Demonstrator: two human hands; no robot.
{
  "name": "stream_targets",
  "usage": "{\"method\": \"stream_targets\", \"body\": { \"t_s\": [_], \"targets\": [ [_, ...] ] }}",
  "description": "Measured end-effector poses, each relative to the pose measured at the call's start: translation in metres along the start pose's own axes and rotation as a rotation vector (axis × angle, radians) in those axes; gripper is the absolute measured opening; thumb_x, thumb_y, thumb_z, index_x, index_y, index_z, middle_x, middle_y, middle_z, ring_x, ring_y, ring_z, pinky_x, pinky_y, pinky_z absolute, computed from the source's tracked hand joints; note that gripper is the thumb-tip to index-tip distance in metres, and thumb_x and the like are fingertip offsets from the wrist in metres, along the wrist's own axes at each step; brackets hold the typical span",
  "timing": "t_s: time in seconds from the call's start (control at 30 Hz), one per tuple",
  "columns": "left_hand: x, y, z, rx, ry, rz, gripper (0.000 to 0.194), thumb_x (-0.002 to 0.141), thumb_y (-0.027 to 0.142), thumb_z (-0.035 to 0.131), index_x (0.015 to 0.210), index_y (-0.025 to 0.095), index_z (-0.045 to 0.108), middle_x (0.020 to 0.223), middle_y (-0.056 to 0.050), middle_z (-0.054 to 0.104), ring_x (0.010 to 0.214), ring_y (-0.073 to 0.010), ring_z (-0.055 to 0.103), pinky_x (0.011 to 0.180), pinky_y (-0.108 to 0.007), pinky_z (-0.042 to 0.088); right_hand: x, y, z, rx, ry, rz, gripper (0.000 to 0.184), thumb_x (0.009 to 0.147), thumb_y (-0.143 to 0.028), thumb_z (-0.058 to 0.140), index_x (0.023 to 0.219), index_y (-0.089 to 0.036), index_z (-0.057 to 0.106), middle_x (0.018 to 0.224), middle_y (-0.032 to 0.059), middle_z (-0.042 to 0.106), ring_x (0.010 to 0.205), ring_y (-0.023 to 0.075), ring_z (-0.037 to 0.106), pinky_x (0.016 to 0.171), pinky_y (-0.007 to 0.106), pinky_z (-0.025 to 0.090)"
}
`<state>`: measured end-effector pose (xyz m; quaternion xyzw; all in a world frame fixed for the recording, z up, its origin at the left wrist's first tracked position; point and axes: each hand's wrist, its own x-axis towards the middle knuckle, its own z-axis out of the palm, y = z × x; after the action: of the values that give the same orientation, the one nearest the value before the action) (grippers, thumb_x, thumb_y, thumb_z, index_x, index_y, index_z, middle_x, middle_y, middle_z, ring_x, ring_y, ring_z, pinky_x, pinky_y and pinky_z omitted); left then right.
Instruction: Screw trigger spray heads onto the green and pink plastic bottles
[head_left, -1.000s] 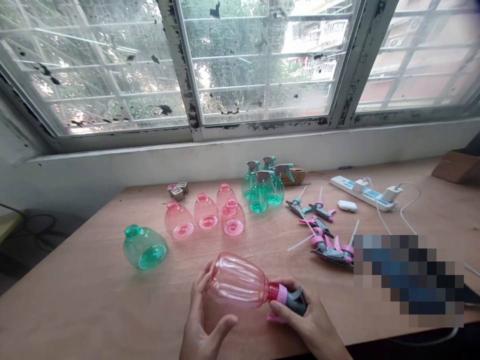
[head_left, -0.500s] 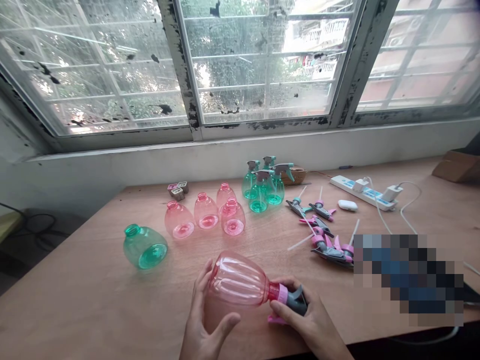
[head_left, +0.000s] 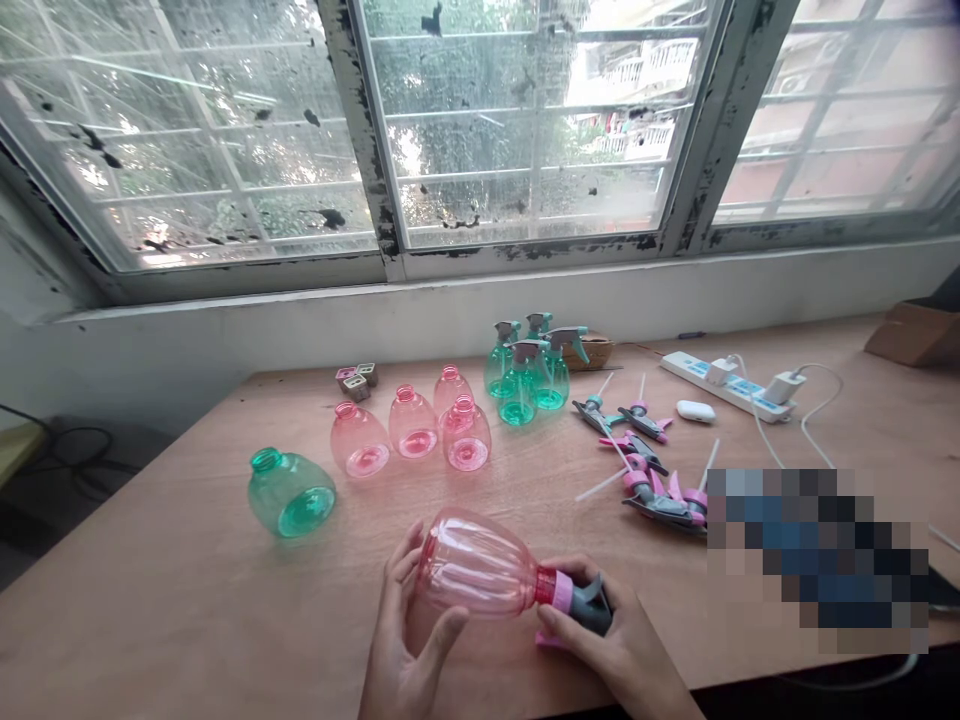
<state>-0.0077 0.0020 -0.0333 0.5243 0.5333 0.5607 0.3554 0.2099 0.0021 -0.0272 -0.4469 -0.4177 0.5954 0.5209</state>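
Note:
A clear pink spray bottle (head_left: 476, 562) lies on its side above the near part of the table, its base toward the left. My left hand (head_left: 411, 625) cups that base, fingers behind it and thumb against the near lower side. At the neck, my right hand (head_left: 604, 630) grips the grey and pink spray head (head_left: 589, 603), thumb by the pink collar. Part of the trigger shows between the fingers; the palm hides the rest. Beyond my hands stand several open pink bottles (head_left: 412, 425), and a green bottle (head_left: 291, 495) leans at the left.
Several green spray bottles (head_left: 517, 385) with heads fitted stand near the wall. Loose spray heads (head_left: 664, 505) with tubes lie at the right, near a power strip (head_left: 724, 385) and a white earphone case (head_left: 695, 411). Small square blocks (head_left: 357, 385) sit at the back left.
My left thumb has moved in against the pink bottle. The bottle and my right hand have shifted very slightly; the things on the table stay put.

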Motion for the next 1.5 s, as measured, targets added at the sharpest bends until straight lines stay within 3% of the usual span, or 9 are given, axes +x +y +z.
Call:
{"method": "stream_targets", "body": {
  "t_s": [0.23,0.37,0.57,0.7,0.87,0.97,1.13,1.33,1.5],
  "targets": [
    [0.0,0.0,-0.001,0.083,-0.051,0.069,0.057,0.083,0.035,0.074,0.135,0.043,0.053,0.156,0.0,0.041,0.147,-0.0305,0.034,0.123,-0.053,0.024,0.001,0.0,-0.003,0.04,0.046,0.034,0.046,0.066,-0.047,0.088,0.099,-0.018,0.073,0.081,0.0019,0.073,0.066,0.0176,0.067,0.063,0.032,0.066],
    [-0.001,0.003,0.002,0.017,-0.022,0.057,0.069,0.072,0.046,0.081,0.135,0.036,0.054,0.155,-0.003,0.042,0.147,-0.0331,0.033,0.123,-0.05,0.023,0.0,-0.001,-0.001,0.032,0.022,0.02,0.043,0.066,-0.046,0.088,0.097,-0.019,0.074,0.085,0.003,0.073,0.071,0.0187,0.067,0.064,0.031,0.065],
    [0.002,0.0,-0.001,0.016,-0.01,-0.012,0.047,0.082,0.042,0.073,0.127,0.034,0.061,0.154,-0.004,0.044,0.144,-0.0322,0.039,0.121,-0.051,0.028,-0.001,-0.002,0.001,0.017,0.038,0.016,0.045,0.065,-0.047,0.088,0.097,-0.02,0.075,0.085,0.0029,0.073,0.074,0.0204,0.066,0.063,0.032,0.065],
    [0.003,-0.004,-0.004,0.045,-0.034,0.042,0.051,0.081,0.036,0.074,0.13,0.037,0.059,0.154,-0.002,0.045,0.146,-0.0307,0.037,0.12,-0.049,0.032,0.0,-0.003,-0.001,0.053,0.068,0.03,0.045,0.066,-0.047,0.088,0.098,-0.018,0.074,0.077,0.0009,0.071,0.063,0.0182,0.066,0.061,0.034,0.065],
    [0.001,-0.003,0.0,-0.034,-0.008,0.046,0.065,0.073,0.044,0.081,0.132,0.032,0.057,0.154,-0.006,0.046,0.143,-0.0341,0.041,0.12,-0.049,0.032,-0.001,-0.003,0.002,0.041,0.04,0.02,0.046,0.064,-0.047,0.089,0.097,-0.018,0.074,0.087,0.0039,0.073,0.076,0.0212,0.067,0.064,0.033,0.065],
    [0.002,-0.002,-0.001,-0.027,0.01,0.0,0.052,0.08,0.047,0.074,0.127,0.03,0.061,0.153,-0.007,0.047,0.142,-0.0337,0.042,0.121,-0.049,0.03,-0.001,-0.003,0.002,0.032,0.015,0.007,0.044,0.065,-0.046,0.089,0.097,-0.019,0.074,0.089,0.0041,0.074,0.077,0.0208,0.066,0.066,0.033,0.065],
    [0.004,-0.006,-0.005,0.057,-0.077,0.017,0.051,0.087,0.038,0.069,0.136,0.04,0.054,0.156,-0.002,0.043,0.144,-0.0302,0.04,0.119,-0.049,0.034,0.001,-0.001,-0.001,0.038,0.062,0.034,0.047,0.065,-0.049,0.088,0.097,-0.018,0.074,0.079,0.0018,0.072,0.066,0.0186,0.067,0.063,0.035,0.065],
    [0.0,0.002,0.003,-0.003,-0.006,0.038,0.07,0.07,0.046,0.082,0.134,0.033,0.057,0.15,-0.005,0.051,0.142,-0.0339,0.043,0.121,-0.049,0.03,0.0,-0.002,0.0,0.038,0.041,0.012,0.043,0.065,-0.045,0.088,0.095,-0.018,0.074,0.083,0.0029,0.073,0.072,0.0207,0.067,0.064,0.033,0.065],
    [0.002,0.005,0.002,0.032,0.024,-0.008,0.049,0.08,0.048,0.073,0.125,0.029,0.063,0.151,-0.007,0.048,0.143,-0.033,0.041,0.122,-0.05,0.028,0.0,-0.002,0.001,0.018,0.018,0.01,0.042,0.065,-0.045,0.089,0.096,-0.02,0.074,0.089,0.0035,0.073,0.076,0.0212,0.066,0.063,0.034,0.066]
  ]
}}
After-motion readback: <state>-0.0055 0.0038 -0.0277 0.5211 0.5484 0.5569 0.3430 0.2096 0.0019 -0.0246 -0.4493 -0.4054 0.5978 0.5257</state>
